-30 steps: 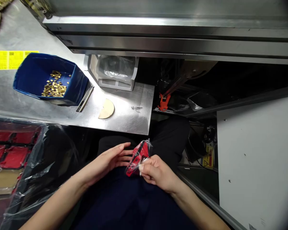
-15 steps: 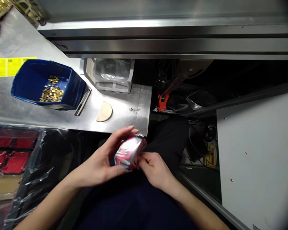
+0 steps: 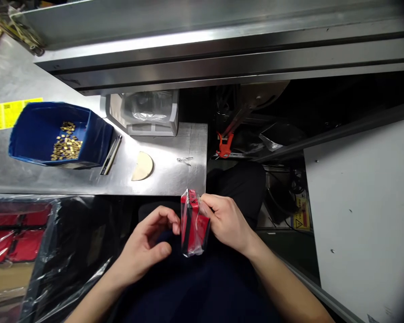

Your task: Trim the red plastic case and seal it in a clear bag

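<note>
A red and black item in clear plastic wrap [image 3: 195,224] hangs over my lap, just off the front edge of the metal table. My right hand [image 3: 227,224] pinches the wrap at the item's upper right side. Beside the item's left face is my left hand [image 3: 155,240], its fingers curved and apart, with nothing in them. The fingertips come close to the wrap; whether they touch it I cannot tell. What the item is, apart from its red and black faces, the frames do not show.
On the metal table [image 3: 164,179] are a blue bin [image 3: 30,134] of small brass pieces, a grey bin [image 3: 151,128] with clear bags, pens [image 3: 111,154], a beige half-disc [image 3: 143,166] and a small metal tool [image 3: 185,160]. Lower left, a plastic-lined box holds red items [image 3: 27,240]. A white panel [image 3: 363,215] stands right.
My left hand has let go of the wrapped item and moved down and slightly left. The item has turned more upright, and my right hand has shifted up and right with it.
</note>
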A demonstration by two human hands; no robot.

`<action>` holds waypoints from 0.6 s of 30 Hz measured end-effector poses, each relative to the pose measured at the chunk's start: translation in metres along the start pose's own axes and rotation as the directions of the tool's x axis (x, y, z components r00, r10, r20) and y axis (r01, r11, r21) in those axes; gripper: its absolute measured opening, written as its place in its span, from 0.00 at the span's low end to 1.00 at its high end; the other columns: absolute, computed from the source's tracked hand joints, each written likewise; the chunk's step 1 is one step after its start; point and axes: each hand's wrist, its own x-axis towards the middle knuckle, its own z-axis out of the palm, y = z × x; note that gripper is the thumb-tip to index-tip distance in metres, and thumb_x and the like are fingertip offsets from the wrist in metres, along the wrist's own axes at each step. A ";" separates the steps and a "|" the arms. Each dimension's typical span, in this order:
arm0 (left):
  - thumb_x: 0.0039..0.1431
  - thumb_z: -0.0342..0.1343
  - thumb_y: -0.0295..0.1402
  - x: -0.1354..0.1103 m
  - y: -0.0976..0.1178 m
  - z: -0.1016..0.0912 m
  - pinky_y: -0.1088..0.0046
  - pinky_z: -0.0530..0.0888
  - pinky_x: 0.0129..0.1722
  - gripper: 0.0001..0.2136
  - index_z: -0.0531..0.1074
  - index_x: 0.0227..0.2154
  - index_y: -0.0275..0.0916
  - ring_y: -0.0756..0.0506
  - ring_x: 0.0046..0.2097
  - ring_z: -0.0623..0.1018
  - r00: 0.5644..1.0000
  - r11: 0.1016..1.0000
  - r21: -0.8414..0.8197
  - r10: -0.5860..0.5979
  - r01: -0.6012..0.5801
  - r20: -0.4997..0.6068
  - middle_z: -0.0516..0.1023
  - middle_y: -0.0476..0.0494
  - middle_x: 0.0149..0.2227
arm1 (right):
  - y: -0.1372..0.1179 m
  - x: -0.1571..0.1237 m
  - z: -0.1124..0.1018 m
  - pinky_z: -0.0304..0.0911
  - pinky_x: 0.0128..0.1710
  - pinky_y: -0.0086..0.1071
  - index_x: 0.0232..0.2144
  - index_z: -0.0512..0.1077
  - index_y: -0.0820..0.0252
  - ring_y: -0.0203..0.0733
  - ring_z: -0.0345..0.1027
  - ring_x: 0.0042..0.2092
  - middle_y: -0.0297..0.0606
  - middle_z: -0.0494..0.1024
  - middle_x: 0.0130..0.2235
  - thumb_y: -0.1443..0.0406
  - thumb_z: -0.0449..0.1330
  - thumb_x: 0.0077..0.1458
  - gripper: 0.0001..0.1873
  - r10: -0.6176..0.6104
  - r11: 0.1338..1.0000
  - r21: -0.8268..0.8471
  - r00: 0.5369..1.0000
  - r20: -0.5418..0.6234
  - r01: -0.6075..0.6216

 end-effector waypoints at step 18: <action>0.59 0.65 0.37 0.003 -0.037 -0.003 0.57 0.78 0.53 0.36 0.54 0.66 0.52 0.36 0.52 0.81 0.984 0.781 0.624 0.116 -0.006 -0.136 0.75 0.38 0.60 | -0.010 -0.025 0.019 0.46 0.29 0.31 0.27 0.65 0.59 0.31 0.59 0.28 0.29 0.70 0.28 0.62 0.51 0.69 0.16 -0.146 0.978 -0.094 0.928 0.343 0.189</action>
